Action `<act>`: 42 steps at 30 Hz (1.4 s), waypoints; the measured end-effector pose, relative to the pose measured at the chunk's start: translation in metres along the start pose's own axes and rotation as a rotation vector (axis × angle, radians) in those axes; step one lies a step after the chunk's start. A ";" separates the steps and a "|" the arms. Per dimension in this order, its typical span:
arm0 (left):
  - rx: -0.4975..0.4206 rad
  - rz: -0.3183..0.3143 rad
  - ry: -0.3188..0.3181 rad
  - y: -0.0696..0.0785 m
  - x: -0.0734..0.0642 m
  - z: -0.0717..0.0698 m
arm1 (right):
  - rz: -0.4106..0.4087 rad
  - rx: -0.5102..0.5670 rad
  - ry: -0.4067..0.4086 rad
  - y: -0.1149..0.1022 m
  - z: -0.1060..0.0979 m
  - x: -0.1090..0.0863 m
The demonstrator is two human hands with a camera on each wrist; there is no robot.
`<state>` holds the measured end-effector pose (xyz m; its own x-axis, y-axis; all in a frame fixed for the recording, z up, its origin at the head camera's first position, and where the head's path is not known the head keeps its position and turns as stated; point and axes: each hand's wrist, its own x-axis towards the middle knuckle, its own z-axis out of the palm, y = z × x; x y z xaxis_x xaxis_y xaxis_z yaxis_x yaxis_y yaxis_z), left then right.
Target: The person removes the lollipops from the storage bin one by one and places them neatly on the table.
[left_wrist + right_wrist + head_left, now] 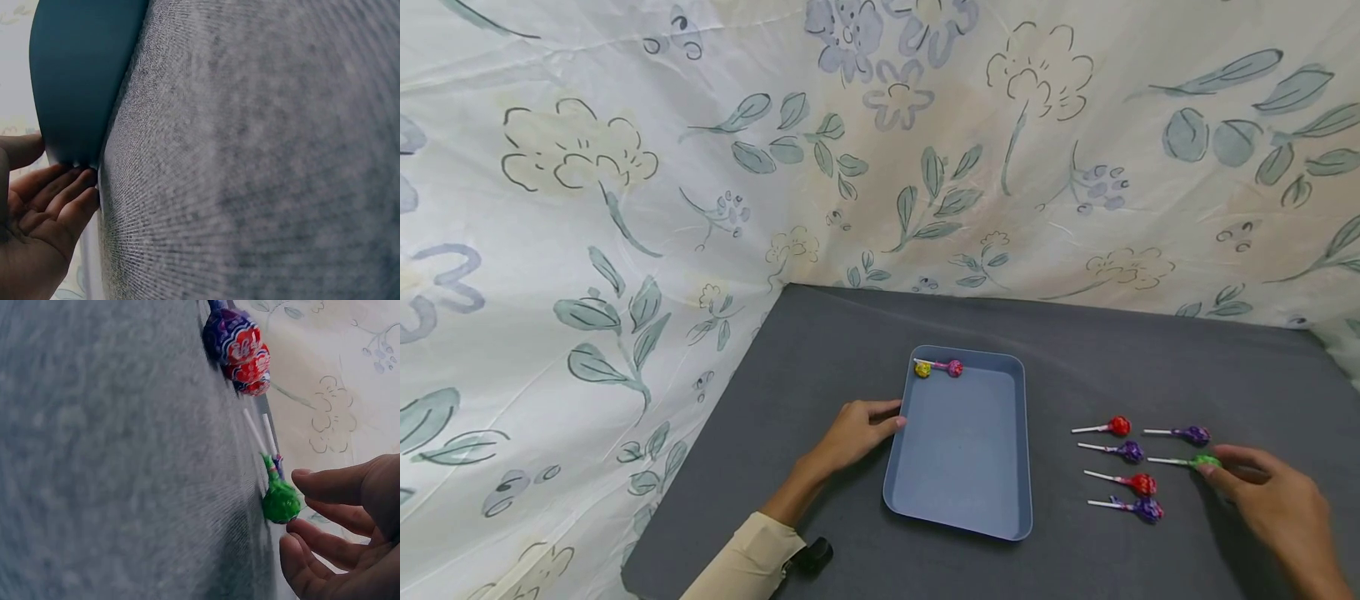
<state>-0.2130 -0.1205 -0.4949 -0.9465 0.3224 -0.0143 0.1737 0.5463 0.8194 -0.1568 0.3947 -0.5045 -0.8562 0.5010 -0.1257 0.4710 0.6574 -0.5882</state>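
A blue-grey tray (966,450) lies on the dark table. My left hand (859,433) touches its left side, thumb at the rim and fingertips against the outer wall, as the left wrist view shows of the tray wall (84,81). In the tray's far left corner are a yellow lollipop (922,369) and a pink-purple lollipop (954,368). At the right, my right hand (1273,496) has its thumb and fingers spread around the head of a green lollipop (1206,461). In the right wrist view, gaps show between the fingers by the green wrapper (281,503).
Left of the green lollipop lie a red lollipop (1120,426), a purple one (1131,452), another red one (1142,485) and a purple one (1148,509). A further purple lollipop (1195,435) lies just beyond it. Floral cloth (925,208) hangs behind the table.
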 end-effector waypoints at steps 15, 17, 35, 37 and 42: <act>-0.008 0.012 0.006 -0.002 -0.001 -0.001 | -0.147 0.007 0.027 -0.044 -0.003 -0.023; -0.002 0.014 0.007 -0.002 -0.001 -0.001 | -0.195 0.021 0.033 -0.048 -0.003 -0.025; 0.008 0.009 0.005 0.001 -0.001 0.000 | -0.305 0.135 -0.122 -0.092 0.016 -0.042; 0.007 0.008 0.004 0.001 -0.002 0.000 | -0.315 0.157 -0.146 -0.096 0.019 -0.044; 0.010 0.009 0.004 0.002 -0.002 -0.001 | -0.367 0.191 -0.151 -0.106 0.029 -0.048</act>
<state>-0.2106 -0.1206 -0.4930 -0.9460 0.3242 -0.0045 0.1850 0.5512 0.8136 -0.1716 0.2845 -0.4595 -0.9877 0.1562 0.0121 0.0942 0.6537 -0.7509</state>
